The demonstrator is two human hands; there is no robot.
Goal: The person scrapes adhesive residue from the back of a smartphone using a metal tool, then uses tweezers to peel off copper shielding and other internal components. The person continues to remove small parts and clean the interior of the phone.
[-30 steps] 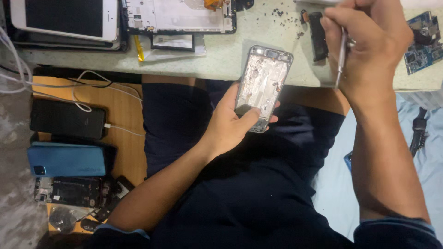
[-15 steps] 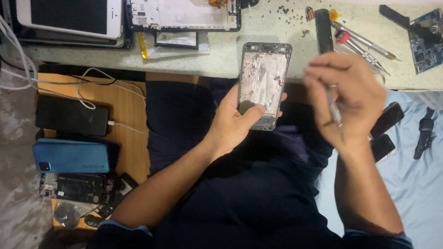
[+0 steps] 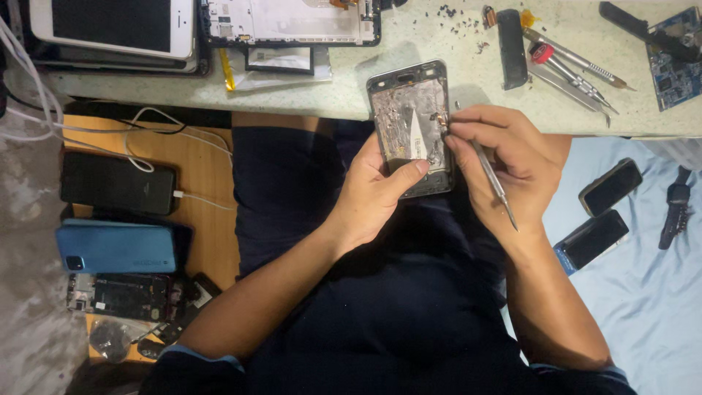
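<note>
From my feed, the left hand (image 3: 376, 192) grips an opened phone frame (image 3: 411, 128) from below, thumb pressed across its lower part, fingers wrapped behind it. The frame sits upright in view, its top end over the edge of the pale worktop (image 3: 409, 44), its lower end above the lap in dark cloth. Its inside shows grey, scuffed metal with a lighter triangular patch.

The right hand (image 3: 504, 164) is closed around a thin metal tool (image 3: 490, 175), pinched near its tip between thumb and fingers. The tip touches the frame's right edge, near the upper half; the shaft runs back down across the palm toward the wrist.

On the worktop behind I see 1 white tablet (image 3: 113, 25) at the left, 1 stripped screen assembly (image 3: 289, 18) beside it, a black bar-shaped part (image 3: 512, 38), several screwdrivers (image 3: 574, 62) lying near it, and a blue circuit board (image 3: 673, 62) at the far right.

On the wooden shelf (image 3: 212, 190) at the left lie a black phone (image 3: 117, 183) with a white cable plugged in, and a blue phone (image 3: 117, 247) just below. On the light blue cloth at the right rest 2 dark phones (image 3: 603, 212), close together.
</note>
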